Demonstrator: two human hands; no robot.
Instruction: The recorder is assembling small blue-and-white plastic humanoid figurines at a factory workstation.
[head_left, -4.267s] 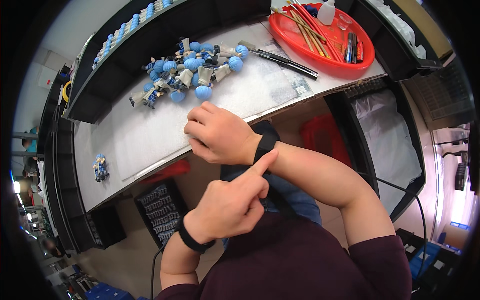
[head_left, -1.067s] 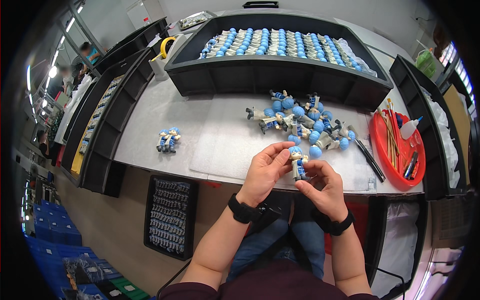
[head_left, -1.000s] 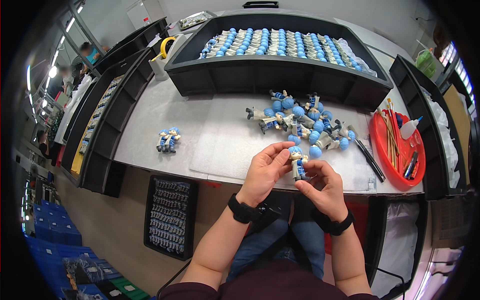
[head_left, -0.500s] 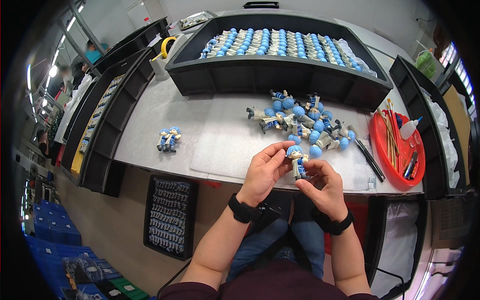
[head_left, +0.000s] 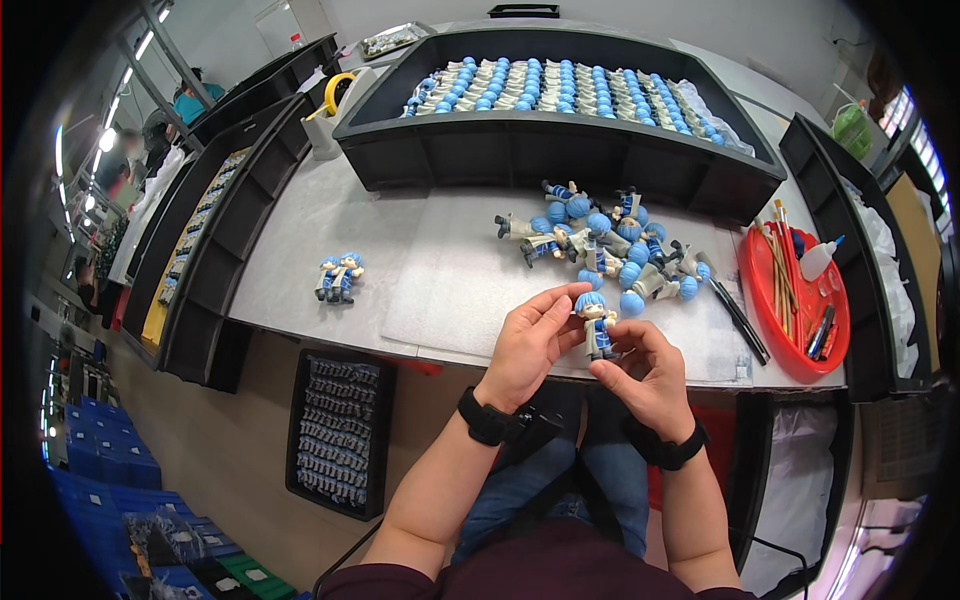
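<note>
Between both hands, above the table's front edge, I hold one small figurine [head_left: 597,325] upright; it has blue hair, a pale cape and blue clothes. My left hand [head_left: 534,340] grips it from the left, its fingertips by the head and cape. From the right, my right hand [head_left: 645,368] pinches it low down, near the legs. A loose heap of similar figurines [head_left: 600,235] lies just beyond my hands, tumbled in different directions. Two more figurines [head_left: 340,278] are side by side on the table to the left.
A large black crate [head_left: 560,158] with rows of figurines stands at the back. On the right are black pens [head_left: 738,318] and a red tray [head_left: 842,335] with brushes and a bottle. A tape dispenser [head_left: 325,130] is back left. Another crate [head_left: 292,440] rests on the floor.
</note>
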